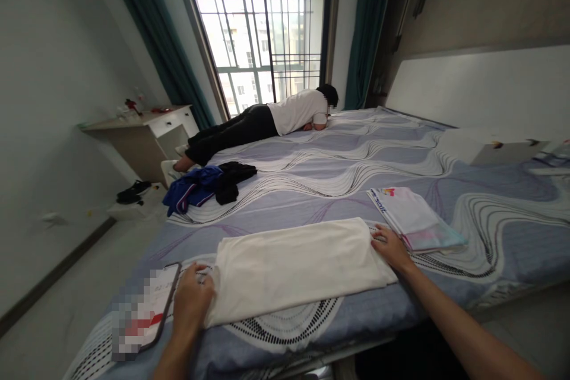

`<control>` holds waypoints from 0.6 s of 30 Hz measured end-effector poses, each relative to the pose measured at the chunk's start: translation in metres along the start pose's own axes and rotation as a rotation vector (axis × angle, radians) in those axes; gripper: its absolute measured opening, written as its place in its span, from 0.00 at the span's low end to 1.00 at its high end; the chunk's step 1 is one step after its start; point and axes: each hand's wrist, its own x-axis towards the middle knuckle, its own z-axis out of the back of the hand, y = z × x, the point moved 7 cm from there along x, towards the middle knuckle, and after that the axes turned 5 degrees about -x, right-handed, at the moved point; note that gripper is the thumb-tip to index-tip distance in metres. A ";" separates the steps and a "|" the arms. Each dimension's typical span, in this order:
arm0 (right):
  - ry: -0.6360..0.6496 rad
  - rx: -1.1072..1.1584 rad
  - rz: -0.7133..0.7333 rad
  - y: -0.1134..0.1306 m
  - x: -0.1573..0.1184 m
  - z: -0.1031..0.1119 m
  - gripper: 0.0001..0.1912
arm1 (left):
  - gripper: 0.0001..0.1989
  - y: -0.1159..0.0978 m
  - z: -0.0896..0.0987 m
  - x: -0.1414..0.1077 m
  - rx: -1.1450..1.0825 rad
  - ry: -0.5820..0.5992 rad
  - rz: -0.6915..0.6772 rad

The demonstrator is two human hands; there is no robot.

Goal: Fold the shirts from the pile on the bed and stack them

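Observation:
A white cloth garment [296,267], folded into a long flat rectangle, lies on the bed in front of me. At its left edge my left hand [193,297] is closed, thumb and fingers curled together on the fabric. My right hand [390,248] rests at the opposite end with its fingers apart, fingertips touching the garment's edge. Just beyond that hand is a flat folded piece in a clear plastic bag [414,218] with coloured print. A phone [154,303], its screen partly pixelated, lies left of my left hand.
The bed [338,181] has a grey-blue wavy sheet. Blue and black clothes [205,184] lie at its left edge. Another person [296,113] lies across the far side. A white bag or box [507,151] stands right, and a small desk [133,122] stands left.

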 end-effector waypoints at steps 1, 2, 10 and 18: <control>-0.058 -0.019 -0.027 0.015 -0.003 0.002 0.15 | 0.18 -0.023 -0.001 -0.004 -0.006 -0.041 -0.081; -0.114 -0.047 -0.031 0.035 -0.008 0.000 0.20 | 0.21 -0.051 -0.007 -0.010 -0.016 -0.050 -0.201; 0.293 -0.260 0.406 0.211 -0.066 -0.118 0.36 | 0.28 -0.171 -0.134 -0.048 0.176 0.448 -0.626; 0.308 -0.421 0.205 0.141 0.009 -0.096 0.33 | 0.29 -0.096 -0.113 0.014 0.315 0.345 -0.374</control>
